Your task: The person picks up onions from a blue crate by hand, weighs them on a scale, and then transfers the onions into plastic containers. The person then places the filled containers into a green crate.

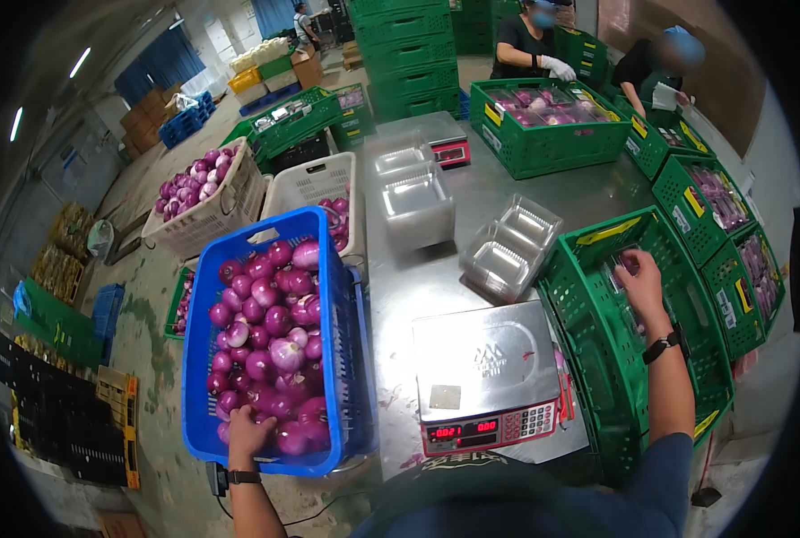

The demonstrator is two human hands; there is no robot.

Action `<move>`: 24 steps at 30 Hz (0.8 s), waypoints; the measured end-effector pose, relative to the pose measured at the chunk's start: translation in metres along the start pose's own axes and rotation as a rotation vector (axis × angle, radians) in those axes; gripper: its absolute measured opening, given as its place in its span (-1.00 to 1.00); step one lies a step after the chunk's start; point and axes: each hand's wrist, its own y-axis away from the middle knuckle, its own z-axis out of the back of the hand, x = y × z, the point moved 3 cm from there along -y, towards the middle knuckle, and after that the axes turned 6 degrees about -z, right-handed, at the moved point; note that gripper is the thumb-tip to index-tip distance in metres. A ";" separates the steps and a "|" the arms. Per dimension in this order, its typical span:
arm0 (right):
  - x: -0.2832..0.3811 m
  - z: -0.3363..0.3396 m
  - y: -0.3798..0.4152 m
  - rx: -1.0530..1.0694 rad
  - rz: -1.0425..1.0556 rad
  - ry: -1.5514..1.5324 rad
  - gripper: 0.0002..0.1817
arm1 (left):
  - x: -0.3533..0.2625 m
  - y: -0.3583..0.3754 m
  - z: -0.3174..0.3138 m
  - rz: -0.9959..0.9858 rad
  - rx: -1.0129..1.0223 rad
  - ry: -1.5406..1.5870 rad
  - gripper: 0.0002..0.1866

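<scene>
My left hand (249,435) is down in the near end of the blue crate (328,336), its fingers curled among the red onions (288,354) and closed on one, mostly hidden under the hand. My right hand (642,282) reaches into a green crate (588,345) on the right. Its bent fingers hold the edge of a clear plastic tray (617,269) with red onions in it, partly covered by the hand. Between my hands stands a scale (485,363) with a bare steel plate and a red lit display.
Clear empty trays (510,248) lie beyond the scale, near taller tray stacks (415,206). A second scale (449,148) stands behind. White crates (207,211) of onions stand left. Filled green crates (552,148) line the far right, where two people in caps (530,45) work.
</scene>
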 end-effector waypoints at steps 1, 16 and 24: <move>0.038 0.000 0.006 0.014 0.042 -0.038 -0.61 | 0.001 -0.001 0.000 -0.006 -0.011 0.005 -0.35; 0.135 -0.272 0.030 0.292 0.305 0.105 -0.66 | -0.004 0.002 -0.002 -0.022 0.003 -0.050 -0.32; 0.127 -0.277 0.024 0.348 0.150 0.254 -0.68 | -0.008 0.000 -0.002 0.060 -0.006 -0.034 -0.31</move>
